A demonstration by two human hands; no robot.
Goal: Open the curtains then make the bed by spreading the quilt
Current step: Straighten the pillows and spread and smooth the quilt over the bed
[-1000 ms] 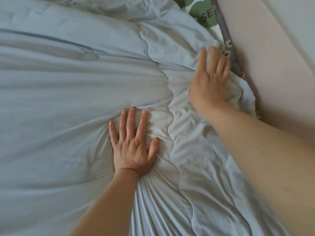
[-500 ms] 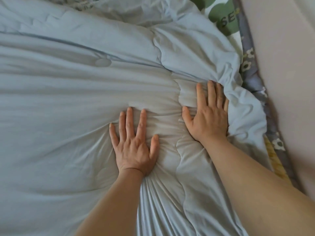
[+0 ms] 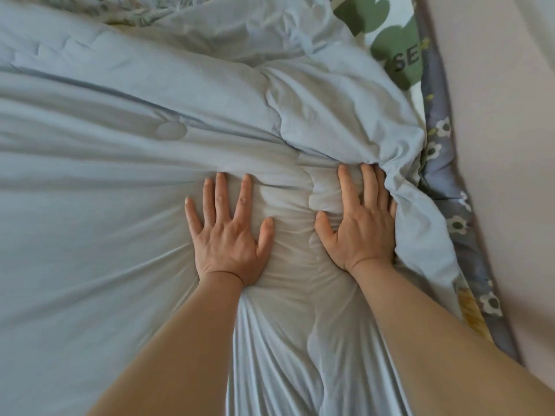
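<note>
**Left hand (image 3: 228, 235) and right hand (image 3: 360, 226) pressed flat on the pale blue quilt (image 3: 105, 220)**

The left hand lies palm down on the quilt, its fingers straight and spread and its thumb out to the side. It grips nothing. The right hand lies palm down just beside it, also flat with straight fingers. Its little-finger side is against a raised fold of the quilt, which partly hides the outer fingers. Between the two hands the cloth is gathered into a wrinkled ridge, and creases fan out from under both palms. Both bare forearms reach in from the lower edge of the view.

The quilt covers nearly the whole bed in view. It is smoother on the left and bunched in thick folds at the upper right, where its edge is heaped up. Just beyond that edge, a grey bed sheet with white flowers (image 3: 441, 163) shows along the right side. Above the sheet is a white fabric with green shapes and the letters "SE" (image 3: 390, 46). A leaf-patterned fabric (image 3: 120, 10) peeks out at the top edge. A plain pinkish surface (image 3: 495, 145) runs along the far right.
</note>
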